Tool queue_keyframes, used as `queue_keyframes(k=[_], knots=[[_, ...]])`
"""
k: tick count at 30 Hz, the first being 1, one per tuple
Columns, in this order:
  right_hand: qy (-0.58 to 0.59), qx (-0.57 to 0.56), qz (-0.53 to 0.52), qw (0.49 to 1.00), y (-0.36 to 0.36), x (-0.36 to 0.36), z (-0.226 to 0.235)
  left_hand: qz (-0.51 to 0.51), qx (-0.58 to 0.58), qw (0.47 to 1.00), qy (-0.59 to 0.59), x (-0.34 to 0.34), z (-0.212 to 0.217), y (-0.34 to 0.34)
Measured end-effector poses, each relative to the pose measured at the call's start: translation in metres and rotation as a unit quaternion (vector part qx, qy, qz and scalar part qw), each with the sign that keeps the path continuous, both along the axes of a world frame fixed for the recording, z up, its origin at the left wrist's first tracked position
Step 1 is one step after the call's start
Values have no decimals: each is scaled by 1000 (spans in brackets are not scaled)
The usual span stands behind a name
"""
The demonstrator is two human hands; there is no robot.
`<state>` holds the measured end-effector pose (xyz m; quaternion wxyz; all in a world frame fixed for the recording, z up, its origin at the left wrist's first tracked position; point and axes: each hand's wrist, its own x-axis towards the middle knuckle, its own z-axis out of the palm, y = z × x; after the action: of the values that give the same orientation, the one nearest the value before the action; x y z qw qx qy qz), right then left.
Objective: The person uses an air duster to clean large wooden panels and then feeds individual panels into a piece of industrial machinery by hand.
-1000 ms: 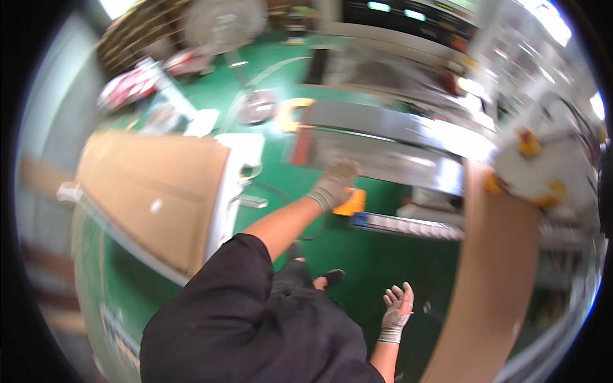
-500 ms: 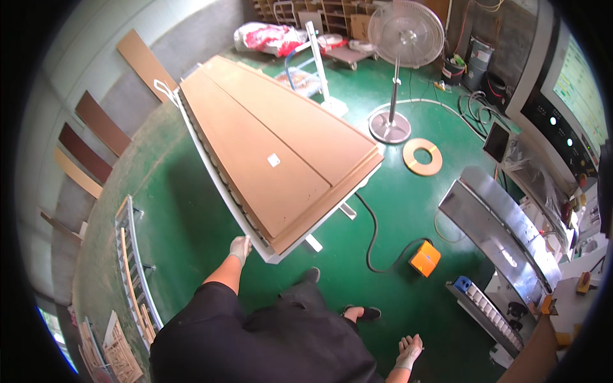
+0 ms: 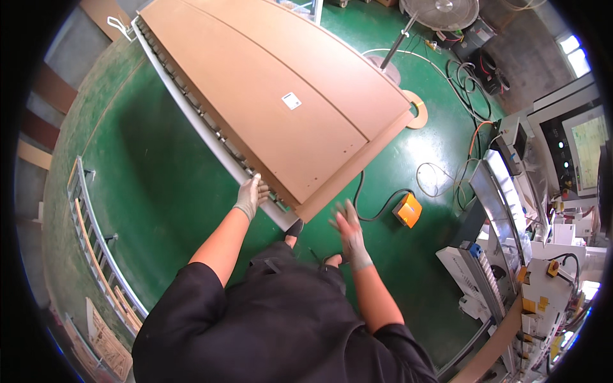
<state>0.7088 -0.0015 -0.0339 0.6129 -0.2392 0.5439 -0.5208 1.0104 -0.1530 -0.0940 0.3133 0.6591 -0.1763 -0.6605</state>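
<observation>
A stack of long brown boards [image 3: 255,76] lies on a low support with a white rail [image 3: 220,150] along its left side. Dark gaps and small rollers show between rail and boards. My gloved left hand [image 3: 252,193] is closed over that rail, close to the near corner, its fingertips against the boards' side. My gloved right hand [image 3: 348,233] hangs in the air just short of the boards' near end, a little blurred, with fingers apart and nothing in them. On the top board sits a small white label [image 3: 291,101].
An orange foot pedal [image 3: 407,210] with a black cable lies on the green floor. A standing fan [image 3: 391,48] and a yellowish roll [image 3: 417,110] are beyond the boards. Machinery with a screen [image 3: 587,143] stands at right. A metal roller rack [image 3: 92,223] stands at left.
My right hand has come up from the lower right to the boards' near end. My left hand has moved along the rail's side, and the whole view has shifted closer to the boards.
</observation>
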Motion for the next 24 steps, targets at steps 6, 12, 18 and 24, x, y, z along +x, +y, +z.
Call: queue_keyframes(k=[6,12,18,24], knots=[[-65,13,-87,994,-73,92,-2,3,-29,999,16,23,16,-43],[-192,-4,-220,956,-66,126,17,46,44,995,81,38,18,-74],[-276,-2,-128,953,-29,123,6,44,47,995,70,7,30,-72],[-253,66,-2,965,46,131,14,88,-48,994,40,36,-17,-56]])
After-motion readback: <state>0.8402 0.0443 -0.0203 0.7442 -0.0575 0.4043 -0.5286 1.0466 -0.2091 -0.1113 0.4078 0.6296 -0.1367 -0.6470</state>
